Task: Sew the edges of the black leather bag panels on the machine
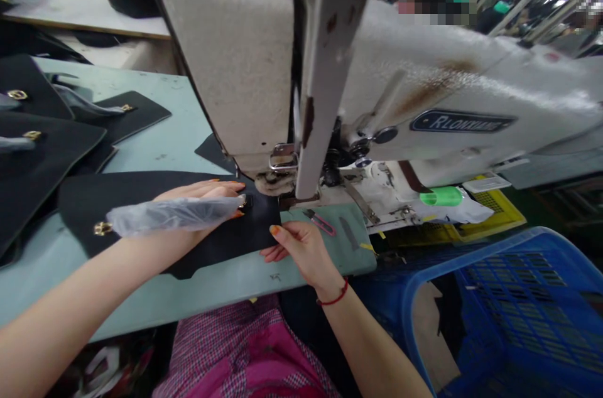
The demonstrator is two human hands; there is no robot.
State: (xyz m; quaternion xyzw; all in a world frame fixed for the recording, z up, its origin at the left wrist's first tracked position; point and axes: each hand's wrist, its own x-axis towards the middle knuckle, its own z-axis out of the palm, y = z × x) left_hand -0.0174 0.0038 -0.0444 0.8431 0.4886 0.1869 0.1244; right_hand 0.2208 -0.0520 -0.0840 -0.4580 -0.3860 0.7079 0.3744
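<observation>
Black leather panel lies flat on the pale green table, its right end pushed up under the head of the white sewing machine. Left hand rests palm down on top of the panel, fingers stretched out together toward the needle area, grip spread flat and pressing rather than clasping. A clear plastic wrap lies across the panel in front of that hand, running left to a gold metal fitting fixed on the panel. Right hand is at the panel's near right edge, thumb on top and fingers curled beneath, grip pinching the panel's edge; a red cord bracelet sits at that wrist. A pink thread snip lies on the table just beside the right hand, near the machine's base. More black panels with gold fittings are stacked at the table's left side. A blue plastic basket stands lower right, and a green thread spool lies under the machine arm, above a yellow tray.
</observation>
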